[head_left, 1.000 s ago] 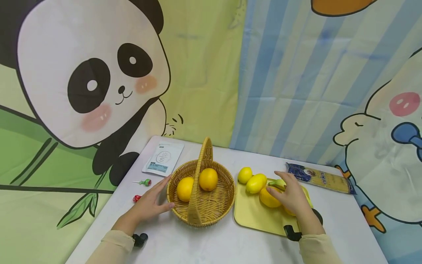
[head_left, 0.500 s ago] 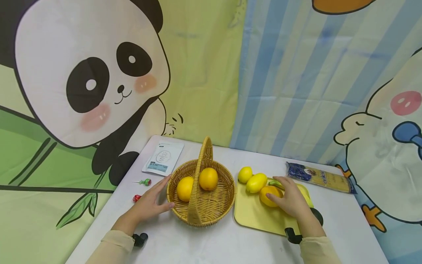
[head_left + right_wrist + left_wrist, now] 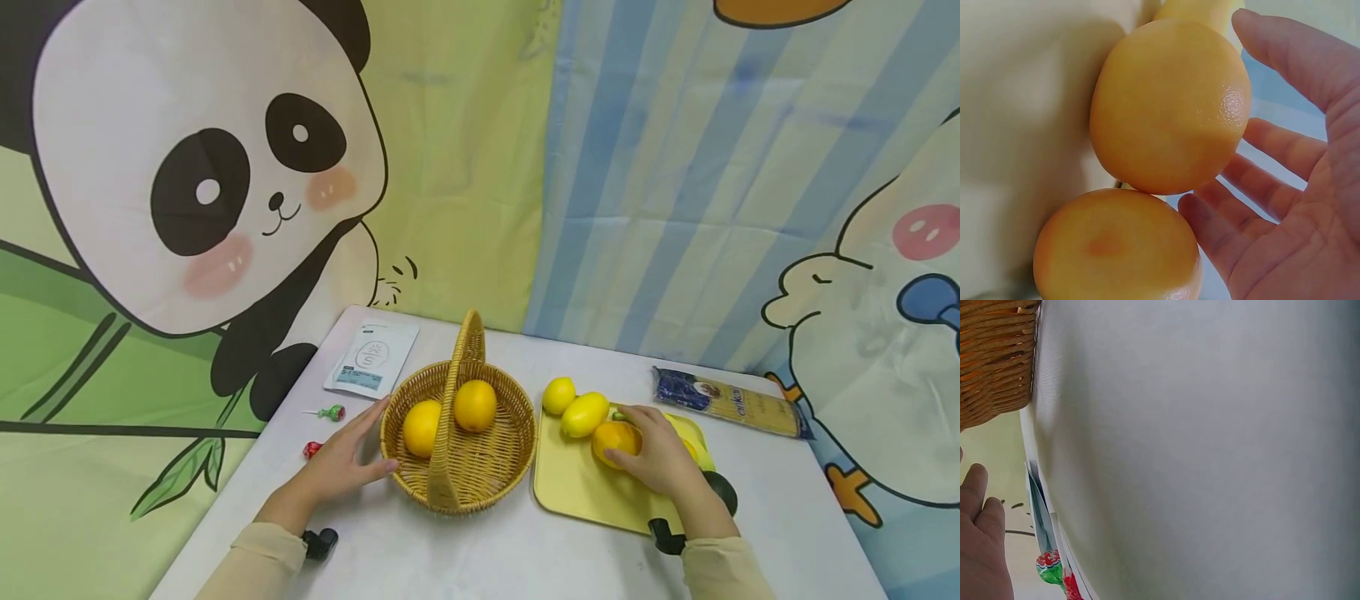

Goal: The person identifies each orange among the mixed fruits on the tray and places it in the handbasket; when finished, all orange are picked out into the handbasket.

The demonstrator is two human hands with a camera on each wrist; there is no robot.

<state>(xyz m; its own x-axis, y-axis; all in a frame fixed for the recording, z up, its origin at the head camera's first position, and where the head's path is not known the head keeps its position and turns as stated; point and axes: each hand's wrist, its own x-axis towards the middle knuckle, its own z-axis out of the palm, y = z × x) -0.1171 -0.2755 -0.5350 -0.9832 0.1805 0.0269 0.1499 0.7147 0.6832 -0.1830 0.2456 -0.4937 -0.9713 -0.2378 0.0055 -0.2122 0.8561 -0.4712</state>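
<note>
My left hand [image 3: 337, 468] rests against the left side of a wicker basket [image 3: 487, 479], fingers spread and thumb at the rim. Two oranges [image 3: 476, 406] lie inside it, either side of the arched handle [image 3: 444, 433]. Over a yellow tray [image 3: 573, 493], my right hand [image 3: 663, 454] is around another orange [image 3: 615, 444]. The right wrist view shows fingers behind this orange [image 3: 1169, 106], with the thumb spread apart above. A further orange [image 3: 1116, 247] sits beside it, mostly hidden by the hand in the head view. Two lemons [image 3: 585, 415] lie at the tray's back left corner.
A pasta packet [image 3: 731, 402] lies behind the tray to the right. At the back left is a white pouch [image 3: 372, 358]. A green lollipop [image 3: 332, 412] and a red one [image 3: 312, 450] lie near my left hand. Printed curtains stand behind the table.
My right hand has come down and slightly left, its fingers and thumb moving in around the orange on the tray. The left hand stays at the basket.
</note>
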